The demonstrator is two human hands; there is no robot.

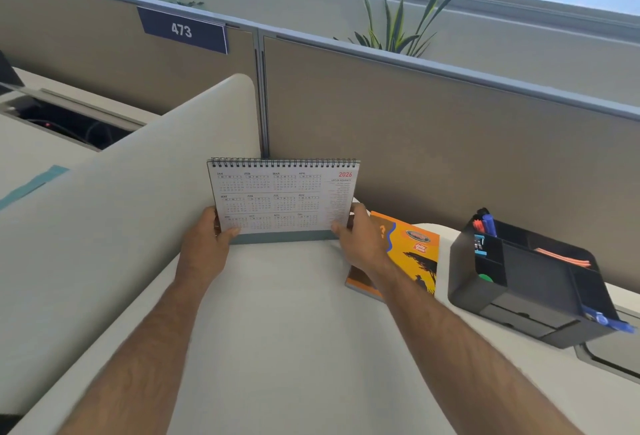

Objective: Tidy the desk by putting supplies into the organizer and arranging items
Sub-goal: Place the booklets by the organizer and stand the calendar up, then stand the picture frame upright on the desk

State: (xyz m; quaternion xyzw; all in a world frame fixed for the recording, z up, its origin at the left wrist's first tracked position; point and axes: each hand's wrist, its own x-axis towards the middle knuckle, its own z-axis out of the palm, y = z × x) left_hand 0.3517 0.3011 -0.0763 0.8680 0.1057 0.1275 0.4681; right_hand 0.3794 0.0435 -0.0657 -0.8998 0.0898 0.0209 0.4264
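A spiral-bound 2026 desk calendar (pixel 282 197) stands upright at the far corner of the white desk (pixel 287 313), against the partition. My left hand (pixel 207 237) grips its lower left corner and my right hand (pixel 360 237) grips its lower right corner. An orange notebook (pixel 414 254) lies flat just right of the calendar, partly under my right wrist. A black desk organizer (pixel 526 282) sits at the right, holding red and blue markers (pixel 485 225) at its back left, orange sticky notes (pixel 562 257), a green item (pixel 486 277) and a blue pen (pixel 609 322) at its front right.
A curved white side divider (pixel 138 192) borders the desk on the left. Brown partition panels (pixel 433 129) close off the back, with a "473" sign (pixel 181 31) and plants (pixel 401 15) behind. A cable cut-out (pixel 609 362) lies at the desk's right edge.
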